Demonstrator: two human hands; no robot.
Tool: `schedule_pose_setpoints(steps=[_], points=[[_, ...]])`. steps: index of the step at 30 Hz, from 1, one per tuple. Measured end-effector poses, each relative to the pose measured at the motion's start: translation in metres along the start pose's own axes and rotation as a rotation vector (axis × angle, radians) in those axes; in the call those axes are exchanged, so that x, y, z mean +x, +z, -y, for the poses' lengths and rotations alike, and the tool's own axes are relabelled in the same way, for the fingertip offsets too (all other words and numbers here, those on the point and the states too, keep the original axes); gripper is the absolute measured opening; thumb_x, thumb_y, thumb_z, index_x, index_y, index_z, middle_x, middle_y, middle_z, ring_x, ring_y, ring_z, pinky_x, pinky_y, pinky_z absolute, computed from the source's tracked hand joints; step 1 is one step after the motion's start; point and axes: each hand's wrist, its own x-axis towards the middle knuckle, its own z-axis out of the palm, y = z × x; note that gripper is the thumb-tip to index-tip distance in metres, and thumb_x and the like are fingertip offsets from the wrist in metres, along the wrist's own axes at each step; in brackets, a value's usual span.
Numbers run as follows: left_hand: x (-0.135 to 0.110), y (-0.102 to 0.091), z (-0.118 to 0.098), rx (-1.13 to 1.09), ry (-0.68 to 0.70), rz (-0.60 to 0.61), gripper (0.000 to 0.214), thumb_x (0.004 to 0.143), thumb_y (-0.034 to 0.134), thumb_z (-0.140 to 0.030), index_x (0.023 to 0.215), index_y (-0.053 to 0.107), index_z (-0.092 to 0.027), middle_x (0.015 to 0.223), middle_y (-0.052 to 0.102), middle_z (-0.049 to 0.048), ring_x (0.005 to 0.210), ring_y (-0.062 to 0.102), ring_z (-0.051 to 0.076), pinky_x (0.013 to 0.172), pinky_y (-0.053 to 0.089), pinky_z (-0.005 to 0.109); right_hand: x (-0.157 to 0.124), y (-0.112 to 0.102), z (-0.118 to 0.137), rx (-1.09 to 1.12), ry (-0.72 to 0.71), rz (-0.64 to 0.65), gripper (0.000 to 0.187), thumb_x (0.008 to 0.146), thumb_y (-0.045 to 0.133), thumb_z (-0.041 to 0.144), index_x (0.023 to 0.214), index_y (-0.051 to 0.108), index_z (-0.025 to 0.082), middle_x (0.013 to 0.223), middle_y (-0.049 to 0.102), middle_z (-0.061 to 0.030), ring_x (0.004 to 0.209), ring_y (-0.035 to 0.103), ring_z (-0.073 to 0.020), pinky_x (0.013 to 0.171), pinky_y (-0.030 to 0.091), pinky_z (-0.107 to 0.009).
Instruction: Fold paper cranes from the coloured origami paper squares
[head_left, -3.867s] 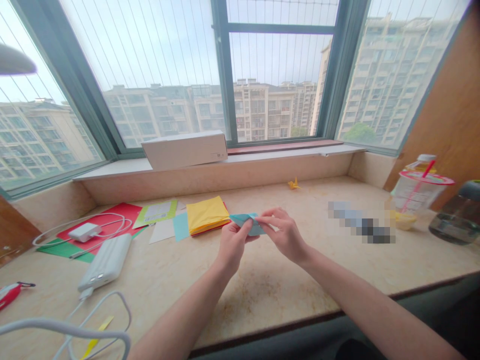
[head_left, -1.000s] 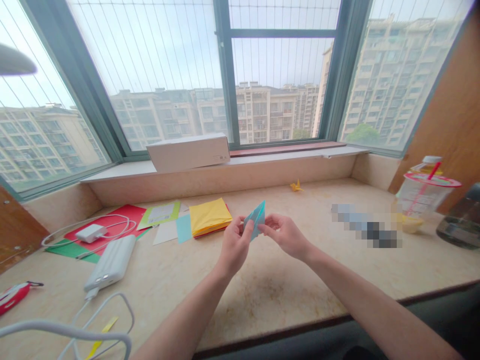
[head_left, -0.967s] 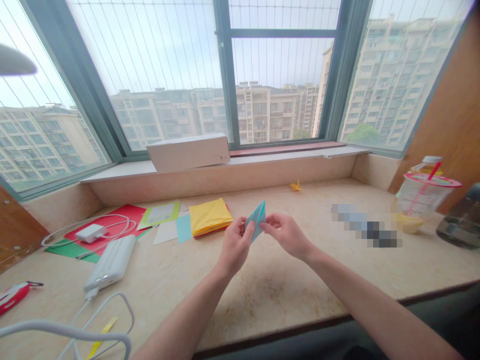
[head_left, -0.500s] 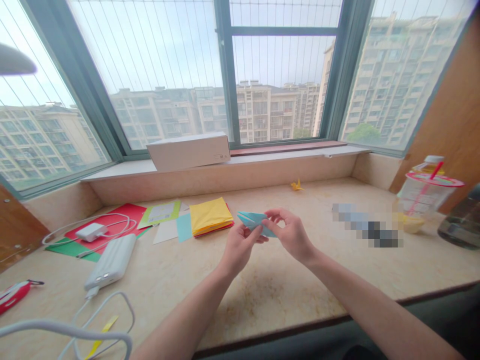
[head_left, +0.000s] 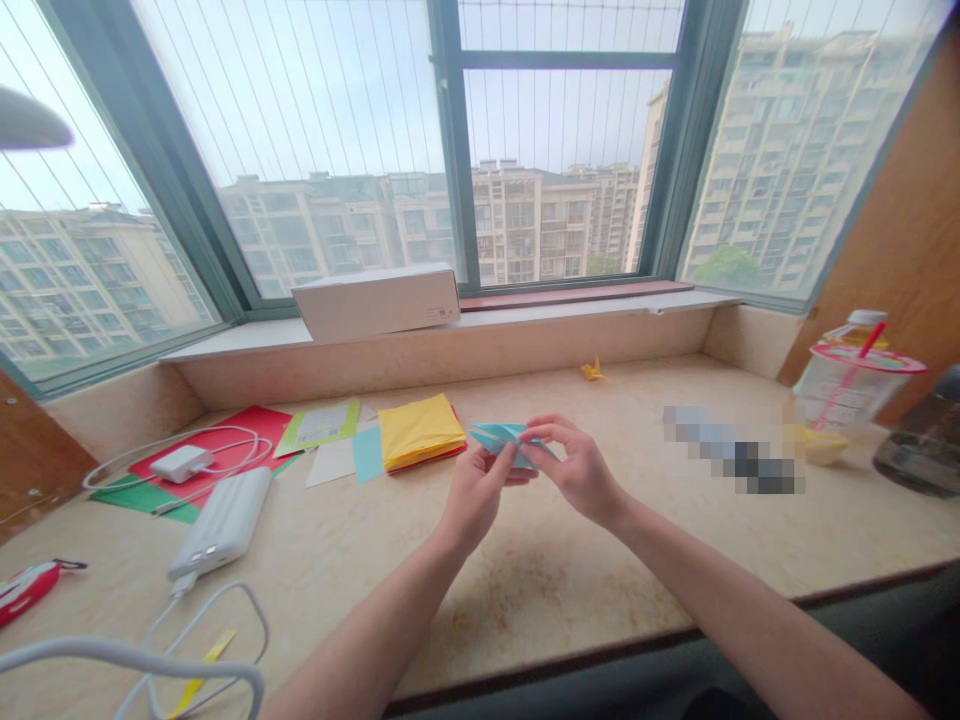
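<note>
A piece of folded light-blue paper (head_left: 495, 436) is held up above the counter between both hands. My left hand (head_left: 480, 488) grips it from the left and below, thumb on the near face. My right hand (head_left: 577, 465) pinches its right side between thumb and fingers. Pointed layers of the paper stick out to the left, slightly apart. The fingers hide part of its middle and right end. Behind the hands, a small yellow folded paper crane (head_left: 594, 370) stands near the back of the counter.
Left of the hands lies a stack of yellow paper (head_left: 421, 432), beside red and green sheets, a white power bank (head_left: 222, 524) and cables. A white box (head_left: 379, 305) rests on the sill. At right stand a plastic cup (head_left: 855, 395) with a straw and a dark container (head_left: 922, 450).
The blue paper has tilted and shifted slightly left, its left layers spread a little. The right fingers have moved left along its top edge.
</note>
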Motion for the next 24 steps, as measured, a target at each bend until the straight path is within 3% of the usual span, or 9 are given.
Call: schedule_pose_setpoints(steps=[5,12,19,24], points=[[-0.0005,0.0005,-0.0027,-0.012,0.013,-0.029,0.05,0.077,0.07,-0.053,0.099,0.069,-0.008,0.082,0.076,0.0123,0.07,0.074,0.024,0.07,0.06,0.036,-0.0003,0.0013,-0.0008,0.043,0.057,0.053,0.017,0.086,0.064,0.032,0.098,0.074,0.024,0.11,0.063,-0.0075,0.107,0.059,-0.0221,0.089,0.049,-0.036],[0.0005,-0.0004,0.0006,-0.008,0.035,-0.07,0.048,0.077,0.069,-0.054,0.094,0.068,-0.01,0.078,0.075,0.0103,0.063,0.073,0.023,0.064,0.059,0.032,-0.0007,-0.0003,0.0003,0.056,0.046,0.085,0.02,0.088,0.064,0.034,0.103,0.075,0.027,0.111,0.063,-0.0078,0.112,0.058,-0.0226,0.101,0.044,-0.042],[0.0001,0.0004,-0.0018,-0.029,0.047,-0.067,0.047,0.076,0.07,-0.054,0.095,0.065,-0.011,0.073,0.074,0.0076,0.055,0.07,0.019,0.056,0.056,0.028,-0.0015,-0.0016,0.0057,0.084,0.023,0.081,0.021,0.089,0.062,0.035,0.104,0.075,0.029,0.111,0.063,-0.0079,0.11,0.059,-0.0232,0.098,0.046,-0.041],[-0.0004,0.0002,-0.0029,-0.013,0.064,-0.087,0.043,0.076,0.071,-0.051,0.089,0.066,-0.01,0.067,0.071,0.0053,0.051,0.067,0.016,0.054,0.055,0.026,-0.001,-0.0065,0.0077,0.111,0.033,0.161,0.024,0.091,0.057,0.031,0.107,0.074,0.03,0.111,0.063,-0.007,0.107,0.06,-0.0224,0.097,0.046,-0.041]])
